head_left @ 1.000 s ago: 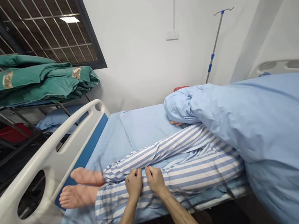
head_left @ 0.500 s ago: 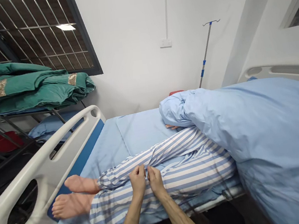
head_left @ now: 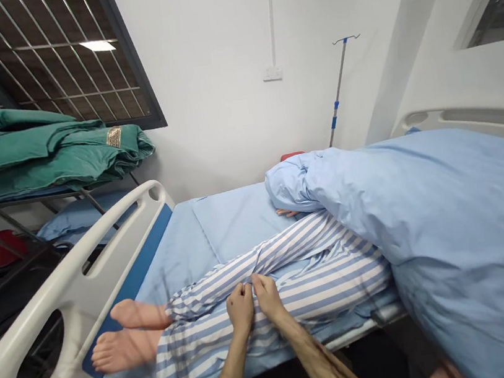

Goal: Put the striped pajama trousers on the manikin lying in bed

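My left hand (head_left: 240, 308) is closed in a fist over the striped trousers (head_left: 335, 280) of a figure lying on the bed. Beside it, my right hand (head_left: 268, 296) is also a fist, thumb side up, with a narrow gap between the two. No object shows in either one. Both are at about knee height on the nearer leg; whether they press on the cloth I cannot tell. Bare feet (head_left: 127, 349) stick out at the left. A light blue quilt (head_left: 442, 206) covers the upper body, and fingertips (head_left: 286, 213) show under its edge.
A white footboard (head_left: 71, 283) rises at the left end of the bed sheet (head_left: 232, 217). Green folded quilts (head_left: 40, 150) lie on a rack below a barred window. An IV pole (head_left: 339, 89) stands behind the bed. A skin-coloured shape (head_left: 444, 374) shows at the bottom edge.
Both fists have shifted slightly right along the leg, the right one a little higher. The view has turned a little to the right. The skin-coloured shape has come into view at the bottom.
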`<move>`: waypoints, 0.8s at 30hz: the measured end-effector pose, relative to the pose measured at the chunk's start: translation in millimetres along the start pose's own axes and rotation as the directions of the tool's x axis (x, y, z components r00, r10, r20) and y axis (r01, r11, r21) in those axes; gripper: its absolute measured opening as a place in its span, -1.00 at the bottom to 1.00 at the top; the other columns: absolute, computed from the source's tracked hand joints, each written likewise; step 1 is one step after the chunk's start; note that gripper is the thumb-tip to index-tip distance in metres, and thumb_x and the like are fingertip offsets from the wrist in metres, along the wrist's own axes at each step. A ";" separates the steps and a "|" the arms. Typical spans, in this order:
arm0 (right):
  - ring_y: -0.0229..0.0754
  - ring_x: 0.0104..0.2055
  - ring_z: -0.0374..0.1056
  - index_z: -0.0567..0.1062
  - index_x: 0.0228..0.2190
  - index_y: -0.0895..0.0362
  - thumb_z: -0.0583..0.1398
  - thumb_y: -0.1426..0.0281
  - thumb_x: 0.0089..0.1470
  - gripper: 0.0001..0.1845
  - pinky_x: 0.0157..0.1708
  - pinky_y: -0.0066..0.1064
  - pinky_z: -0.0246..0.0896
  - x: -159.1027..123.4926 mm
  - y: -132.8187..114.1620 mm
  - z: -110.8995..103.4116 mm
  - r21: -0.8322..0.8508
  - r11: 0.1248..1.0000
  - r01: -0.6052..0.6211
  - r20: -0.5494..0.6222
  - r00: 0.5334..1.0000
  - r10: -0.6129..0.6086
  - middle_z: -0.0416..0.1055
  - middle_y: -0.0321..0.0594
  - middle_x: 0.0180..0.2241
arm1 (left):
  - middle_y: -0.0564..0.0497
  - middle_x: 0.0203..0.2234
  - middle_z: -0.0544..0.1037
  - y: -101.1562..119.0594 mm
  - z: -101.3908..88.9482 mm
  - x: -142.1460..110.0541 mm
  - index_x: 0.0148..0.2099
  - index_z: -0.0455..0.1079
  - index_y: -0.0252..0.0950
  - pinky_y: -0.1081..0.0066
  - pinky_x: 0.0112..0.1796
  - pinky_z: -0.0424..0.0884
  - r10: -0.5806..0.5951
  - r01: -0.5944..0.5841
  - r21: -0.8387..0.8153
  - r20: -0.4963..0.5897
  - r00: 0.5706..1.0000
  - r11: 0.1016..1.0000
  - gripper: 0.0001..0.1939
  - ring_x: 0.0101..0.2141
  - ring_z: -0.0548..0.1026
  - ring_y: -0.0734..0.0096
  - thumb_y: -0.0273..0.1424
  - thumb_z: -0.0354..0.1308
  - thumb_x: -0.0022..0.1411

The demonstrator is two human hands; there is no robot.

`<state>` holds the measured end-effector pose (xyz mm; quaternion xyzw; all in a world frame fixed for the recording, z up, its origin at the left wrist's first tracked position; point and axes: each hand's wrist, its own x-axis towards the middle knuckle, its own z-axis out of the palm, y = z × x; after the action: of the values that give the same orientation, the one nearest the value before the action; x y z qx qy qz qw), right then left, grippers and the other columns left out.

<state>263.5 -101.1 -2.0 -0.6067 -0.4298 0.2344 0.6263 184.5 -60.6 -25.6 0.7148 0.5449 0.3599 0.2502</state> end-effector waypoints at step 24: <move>-0.32 -0.59 0.00 0.09 -0.67 0.10 -0.09 0.17 0.19 -0.54 -0.51 -0.40 -0.20 6.4 38.0 -71.5 -0.242 0.970 0.032 -0.093 0.994 -0.057 0.03 -0.38 -0.70 | 0.12 -0.76 0.11 75.8 -5.7 -8.6 -0.67 -0.04 -0.23 0.46 -0.51 0.14 -0.121 0.121 -0.688 0.049 0.991 0.715 -0.54 -0.65 0.14 0.54 -0.18 -0.16 0.23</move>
<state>334.3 -130.0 -29.4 -0.6792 -0.4368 0.1359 0.5740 224.2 -90.3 32.7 0.5335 0.4174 0.5192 0.5211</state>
